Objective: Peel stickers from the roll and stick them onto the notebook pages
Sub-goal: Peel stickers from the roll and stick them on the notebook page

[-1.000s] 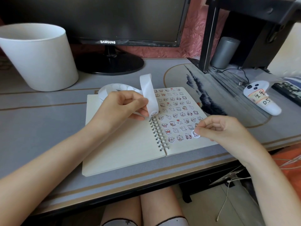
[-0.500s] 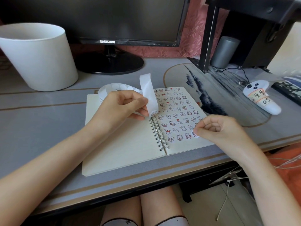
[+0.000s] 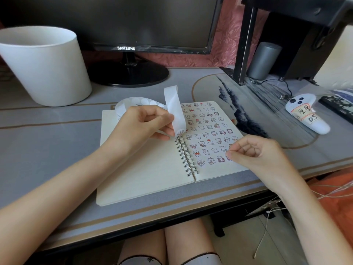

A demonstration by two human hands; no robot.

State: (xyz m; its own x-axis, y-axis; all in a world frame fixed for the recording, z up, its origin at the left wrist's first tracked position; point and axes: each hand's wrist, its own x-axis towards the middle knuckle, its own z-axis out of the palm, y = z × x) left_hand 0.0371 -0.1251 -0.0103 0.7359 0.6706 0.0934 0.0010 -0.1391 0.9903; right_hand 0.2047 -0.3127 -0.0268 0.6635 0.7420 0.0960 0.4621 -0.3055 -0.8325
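- The left hand, just left of the frame's centre, pinches a white backing strip between thumb and curled fingers.
- The strip arches up in a loop above the hand and comes down beside the thumb. One small round sticker shows at its lower end, just above the top of the spiral.
- The sticker roll sits behind the left hand, mostly hidden by it, at the top edge of the left page.
- The right hand, at centre right, has its fingers curled, with thumb and index tips close together at the lower right part of the right page. Whether they pinch a sticker or only press the page cannot be told.
- The notebook lies open and flat in the middle of the frame, with a wire spiral binding running down its centre.
- Its left page is blank. Its right page is covered in rows of small cartoon stickers.
- The grey worktop carries the notebook.
- A white tub stands at upper left.
- A dark monitor on a round base stands at top centre.
- A grey cylinder stands at upper right under a black frame.
- A white handheld controller with a handwritten label lies at the right edge.
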